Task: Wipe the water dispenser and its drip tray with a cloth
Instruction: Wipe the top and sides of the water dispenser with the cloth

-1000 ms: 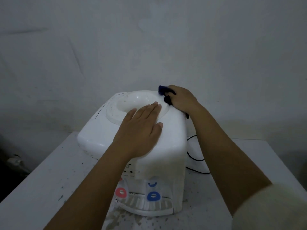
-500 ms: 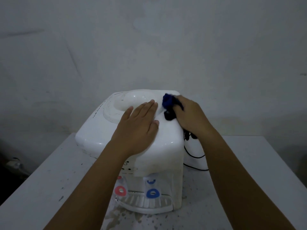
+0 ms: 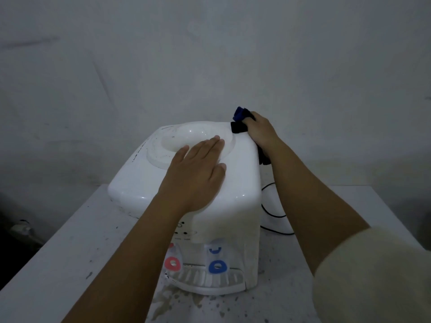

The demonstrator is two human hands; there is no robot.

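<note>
A white tabletop water dispenser [image 3: 240,183] stands on a white table, with a round bottle well on top. Its slotted drip tray [image 3: 210,282] sits at the bottom front, below a red tap [image 3: 172,263] and a blue tap [image 3: 217,266]. My left hand [image 3: 198,173] lies flat with straight fingers on the dispenser's top, at the front rim of the well. My right hand [image 3: 261,131] grips a dark blue cloth [image 3: 240,120] at the dispenser's back right top corner; part of the cloth hangs down the right side.
The speckled white table [image 3: 70,252] carries the dispenser. A black power cord [image 3: 268,213] loops on the table just right of it. A plain grey wall stands close behind. The table's left edge drops into a dark gap.
My right hand has slid the cloth from the top beside the well back to the rear right corner. My left hand has stayed flat on the top.
</note>
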